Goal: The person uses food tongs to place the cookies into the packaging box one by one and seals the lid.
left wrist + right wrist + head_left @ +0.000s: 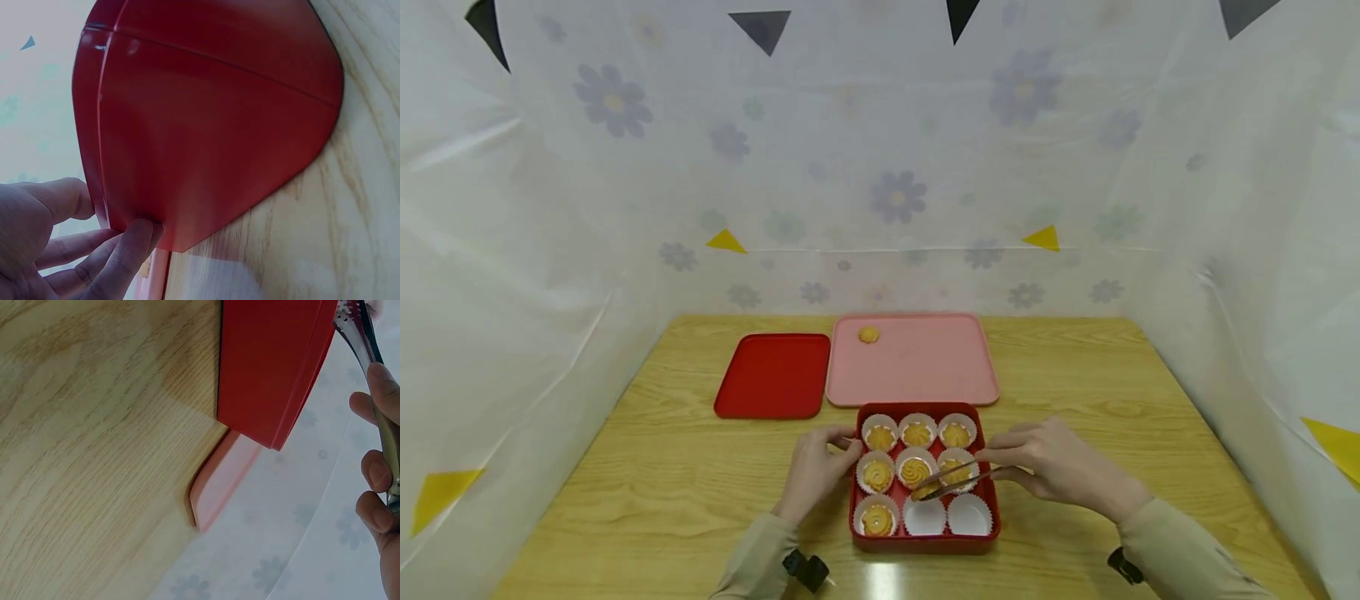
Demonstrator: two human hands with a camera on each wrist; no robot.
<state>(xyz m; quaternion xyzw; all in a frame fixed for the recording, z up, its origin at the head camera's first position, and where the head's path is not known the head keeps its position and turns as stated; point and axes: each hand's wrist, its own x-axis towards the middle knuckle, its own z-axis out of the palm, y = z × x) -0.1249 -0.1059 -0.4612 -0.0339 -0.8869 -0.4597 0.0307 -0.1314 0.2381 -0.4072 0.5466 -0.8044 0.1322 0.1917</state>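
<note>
A red box [925,543] on the table holds rows of white paper cups, most with a golden piped cookie [876,475] inside. My right hand [1052,462] grips metal tongs [955,479], also visible in the right wrist view [386,425]. Between the tongs' tips is a cookie [921,493], just above the bare middle cup [924,521] of the near row. The near right cup [970,517] is bare too. My left hand [816,471] holds the box's left side near its far corner, thumb by the rim and fingertips [140,232] against the outer wall.
Behind the box lies a pink tray [917,367] with one cookie [868,334] near its far left corner. A red tray [773,377] is left of it. White flower-patterned sheeting [898,196] encloses the table's back and sides.
</note>
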